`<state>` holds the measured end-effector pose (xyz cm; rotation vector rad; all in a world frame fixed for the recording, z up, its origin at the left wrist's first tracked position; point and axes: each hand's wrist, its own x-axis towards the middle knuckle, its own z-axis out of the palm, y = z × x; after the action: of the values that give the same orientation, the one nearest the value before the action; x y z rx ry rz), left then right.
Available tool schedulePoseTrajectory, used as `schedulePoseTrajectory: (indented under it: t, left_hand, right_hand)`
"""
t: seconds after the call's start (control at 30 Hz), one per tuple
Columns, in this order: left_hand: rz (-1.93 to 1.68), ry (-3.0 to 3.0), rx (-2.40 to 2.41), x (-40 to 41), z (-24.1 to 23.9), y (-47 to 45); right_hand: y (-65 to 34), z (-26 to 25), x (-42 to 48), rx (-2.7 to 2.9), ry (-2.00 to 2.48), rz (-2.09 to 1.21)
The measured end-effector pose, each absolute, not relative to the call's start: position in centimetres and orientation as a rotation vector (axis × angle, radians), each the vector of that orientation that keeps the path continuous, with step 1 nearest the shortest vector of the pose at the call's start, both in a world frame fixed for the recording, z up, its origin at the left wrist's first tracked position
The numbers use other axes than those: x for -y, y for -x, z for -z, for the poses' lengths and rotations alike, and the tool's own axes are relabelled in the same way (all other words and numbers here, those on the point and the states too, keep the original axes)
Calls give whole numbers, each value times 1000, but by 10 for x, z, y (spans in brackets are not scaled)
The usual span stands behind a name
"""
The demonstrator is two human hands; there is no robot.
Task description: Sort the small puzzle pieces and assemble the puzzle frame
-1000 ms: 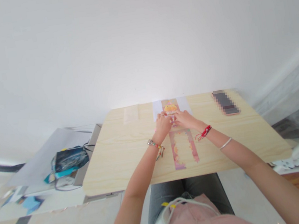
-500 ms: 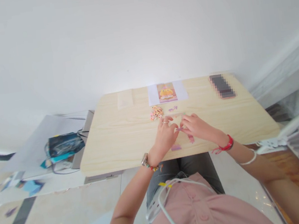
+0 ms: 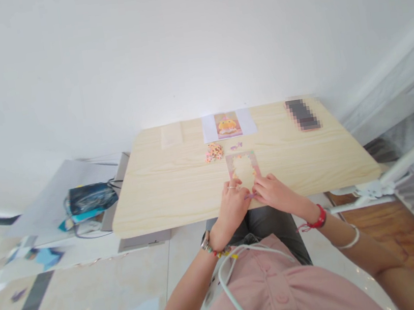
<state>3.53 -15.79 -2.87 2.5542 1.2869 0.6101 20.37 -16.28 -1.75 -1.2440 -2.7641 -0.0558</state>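
My left hand [image 3: 232, 201] and my right hand [image 3: 275, 192] meet at the near edge of the table, fingers closed in a pinch. Between their fingertips shows a small purple strip of jigsaw puzzle pieces [image 3: 251, 196]. Just beyond lies a partly joined puzzle border [image 3: 254, 159], pinkish, with bare tabletop inside it; its near side is partly hidden by my fingers. A heap of loose puzzle pieces [image 3: 214, 152] lies up and to the left. Several purple pieces [image 3: 236, 146] sit apart, above the border.
A printed picture [image 3: 228, 125] of a yellow figure lies at the back of the wooden table [image 3: 158, 192]. Left of it is a pale, see-through sheet or bag [image 3: 171, 135]. A blurred-out phone [image 3: 302, 114] lies at the back right. A dark bag [image 3: 92, 198] is left of the table.
Both hands have come down toward the near table edge with the purple strip. The border, earlier mostly covered by my hands, now shows. The view has shifted slightly.
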Motion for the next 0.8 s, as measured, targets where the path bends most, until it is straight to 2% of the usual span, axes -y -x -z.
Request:
schedulePoseTrajectory:
  t: [0.8]
  left_hand:
    - [-701, -2393, -1465, 161, 32, -35]
  right_hand:
    - [-202, 16, 165, 2702, 1278, 11]
